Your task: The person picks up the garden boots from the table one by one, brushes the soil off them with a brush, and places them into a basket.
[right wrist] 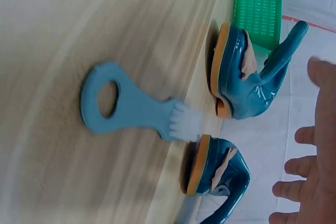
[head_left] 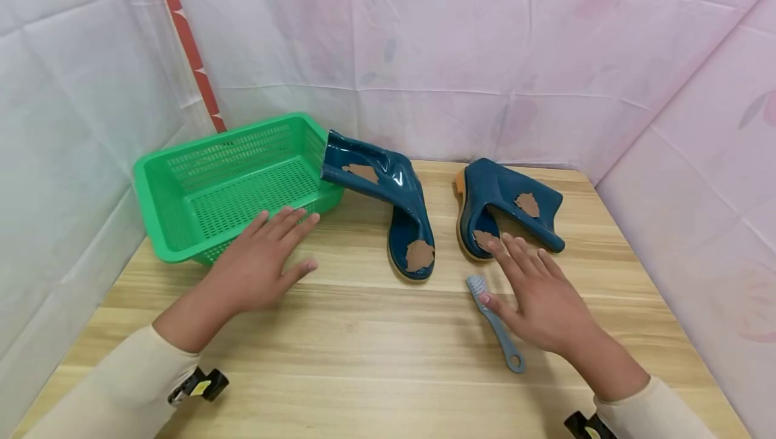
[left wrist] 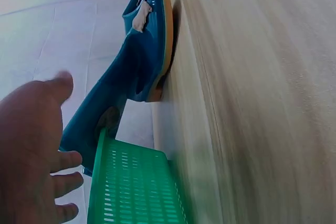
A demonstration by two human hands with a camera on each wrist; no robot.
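Two dark blue rubber boots with tan soles sit on the wooden table, each with brown patches on it. The left boot (head_left: 405, 186) has its shaft flopped over onto the basket's rim; the right boot (head_left: 506, 186) has its shaft folded to the right. Fingers spread, my left hand (head_left: 257, 264) hovers in front of the green basket (head_left: 164, 233), holding nothing. My right hand (head_left: 542, 297) is spread above the table, its thumb overlapping a grey-blue brush (head_left: 502, 331) in the head view. That brush lies bristle end toward the boots, as the right wrist view (right wrist: 136, 106) also shows.
Pale curtains (head_left: 436, 35) hang behind the table and at both sides. A red strip (head_left: 188, 42) runs down the back left corner. The wooden table top (head_left: 339, 365) stretches in front of the boots and basket.
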